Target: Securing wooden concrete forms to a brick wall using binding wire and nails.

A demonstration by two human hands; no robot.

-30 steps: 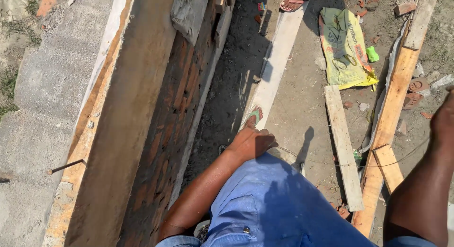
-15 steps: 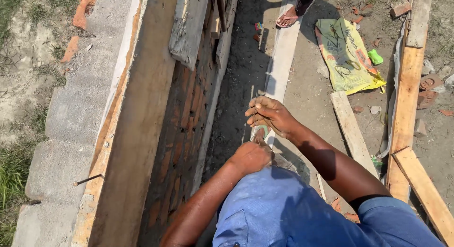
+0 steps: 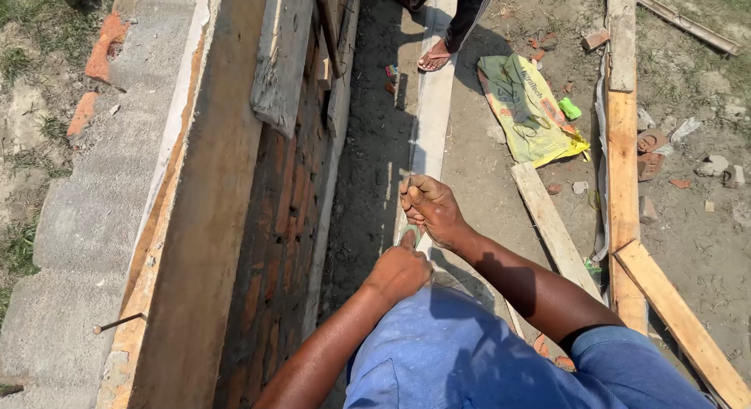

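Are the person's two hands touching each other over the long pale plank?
Touching. The head view shows the left hand pressed up against the underside of the right hand, with no gap between them, above the long pale wooden plank lying on the ground.

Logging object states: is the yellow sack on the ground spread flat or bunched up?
Mostly spread: the yellow sack lies flat on the dirt, slightly wrinkled, one corner curled.

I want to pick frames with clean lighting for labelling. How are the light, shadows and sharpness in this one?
Head view: hard sunlight, so the right hand and forearm throw a dark shadow onto the blue garment; the trench beside the brick wall lies in deep shade; the pale plank looks slightly washed out; focus is sharp, no motion blur.
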